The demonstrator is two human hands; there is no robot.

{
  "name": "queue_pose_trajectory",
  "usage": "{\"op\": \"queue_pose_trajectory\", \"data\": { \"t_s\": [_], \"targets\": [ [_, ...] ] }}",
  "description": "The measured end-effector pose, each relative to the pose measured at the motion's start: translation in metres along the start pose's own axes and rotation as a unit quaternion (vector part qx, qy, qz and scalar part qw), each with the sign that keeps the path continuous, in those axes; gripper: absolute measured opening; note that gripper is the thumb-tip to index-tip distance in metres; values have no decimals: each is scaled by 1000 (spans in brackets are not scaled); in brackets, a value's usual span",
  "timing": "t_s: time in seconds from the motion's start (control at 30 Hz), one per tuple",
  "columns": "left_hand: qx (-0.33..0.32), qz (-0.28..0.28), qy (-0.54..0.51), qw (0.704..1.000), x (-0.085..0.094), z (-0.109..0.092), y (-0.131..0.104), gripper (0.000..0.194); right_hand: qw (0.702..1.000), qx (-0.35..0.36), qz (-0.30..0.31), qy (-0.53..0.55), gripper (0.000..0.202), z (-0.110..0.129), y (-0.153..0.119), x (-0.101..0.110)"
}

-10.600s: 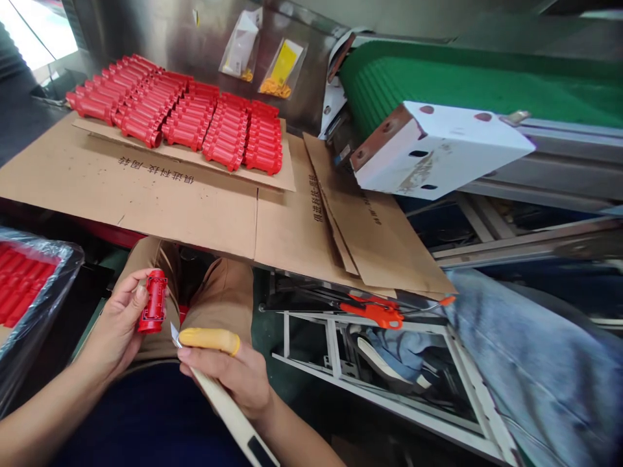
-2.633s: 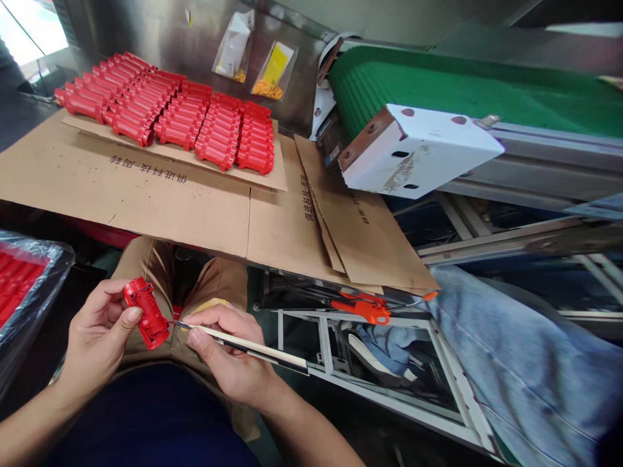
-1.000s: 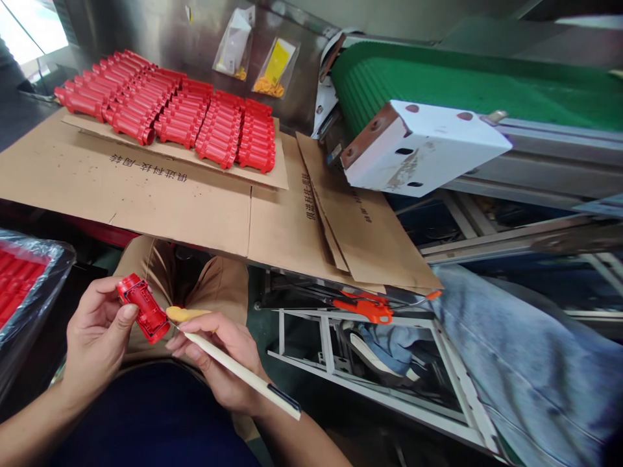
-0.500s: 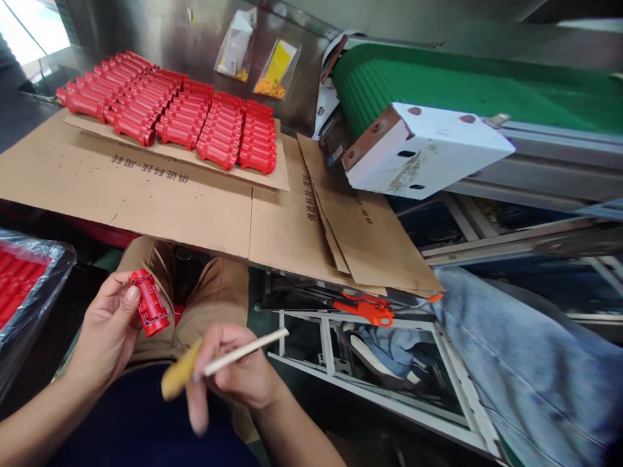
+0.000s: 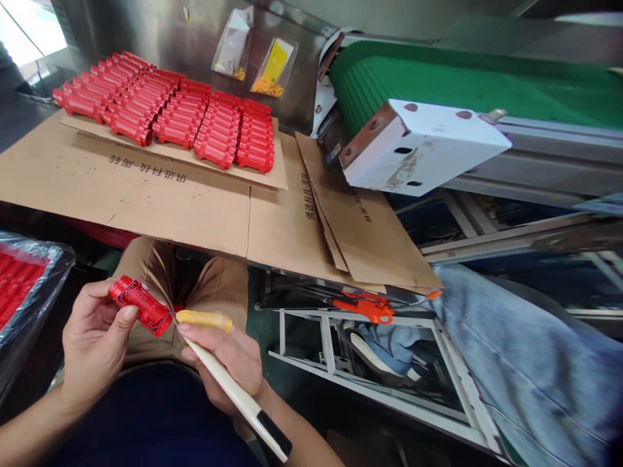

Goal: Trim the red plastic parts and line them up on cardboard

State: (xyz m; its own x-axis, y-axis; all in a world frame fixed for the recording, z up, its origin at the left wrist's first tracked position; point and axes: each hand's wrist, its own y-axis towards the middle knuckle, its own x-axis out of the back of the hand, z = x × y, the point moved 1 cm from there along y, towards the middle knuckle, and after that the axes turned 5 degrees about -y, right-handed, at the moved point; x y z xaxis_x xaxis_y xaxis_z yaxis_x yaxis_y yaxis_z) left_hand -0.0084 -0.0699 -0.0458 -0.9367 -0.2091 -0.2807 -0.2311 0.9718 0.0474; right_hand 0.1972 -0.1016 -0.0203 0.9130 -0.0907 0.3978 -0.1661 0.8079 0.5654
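Note:
My left hand (image 5: pixel 97 337) pinches a red plastic cylindrical part (image 5: pixel 141 306) between thumb and fingers, over my lap. A recessed side with dark outlines faces up, and the part tilts down to the right. In my right hand (image 5: pixel 228 363) is a slim pale-handled tool (image 5: pixel 228 383) with a black band near its rear end. Its thin dark tip meets the right end of the red part; whether it touches, I cannot tell. A yellow cover, like a finger cot (image 5: pixel 204 320), sits on a right-hand finger.
Rows of similar red parts (image 5: pixel 170 117) lie on cardboard (image 5: pixel 195 214) on the table. Two clear bags (image 5: pixel 275 65) with yellow items are behind. A green conveyor (image 5: pixel 438 84) with a white metal bracket (image 5: pixel 423 149) stands right. Orange-handled pliers (image 5: pixel 365 306) sit below; a lined bin (image 5: pixel 58 259) is left.
My right hand has swung the tool round, so its tip now points up-left at the red part. My left hand has turned the part from near upright to slanting, slightly leftward.

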Motion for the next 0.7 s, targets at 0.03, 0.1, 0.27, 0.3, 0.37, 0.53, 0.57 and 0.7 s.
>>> {"op": "queue_pose_trajectory", "data": {
  "t_s": [0.03,0.1,0.27,0.3,0.37,0.53,0.57,0.7],
  "targets": [
    [-3,0,2,1000,0,1,1,27,1000,1,0,0,36,0,0,0],
    [-9,-2,2,1000,1,3,2,27,1000,10,-1,-3,34,-1,1,1],
    [-23,-3,6,1000,1,7,3,27,1000,17,3,-13,28,-1,2,2],
    [-27,-3,7,1000,1,6,3,27,1000,16,5,-14,28,-1,2,2],
    [-35,-3,10,999,0,6,3,27,1000,5,11,-16,26,0,1,2],
    [-49,-5,17,999,-3,5,4,25,998,-11,38,-45,20,-3,3,0],
    [-35,-5,13,999,-4,5,4,24,996,20,39,-80,21,-4,4,-1],
    [74,2,-30,997,-9,7,8,25,975,136,62,-166,27,-2,5,-3]
  ]
}}
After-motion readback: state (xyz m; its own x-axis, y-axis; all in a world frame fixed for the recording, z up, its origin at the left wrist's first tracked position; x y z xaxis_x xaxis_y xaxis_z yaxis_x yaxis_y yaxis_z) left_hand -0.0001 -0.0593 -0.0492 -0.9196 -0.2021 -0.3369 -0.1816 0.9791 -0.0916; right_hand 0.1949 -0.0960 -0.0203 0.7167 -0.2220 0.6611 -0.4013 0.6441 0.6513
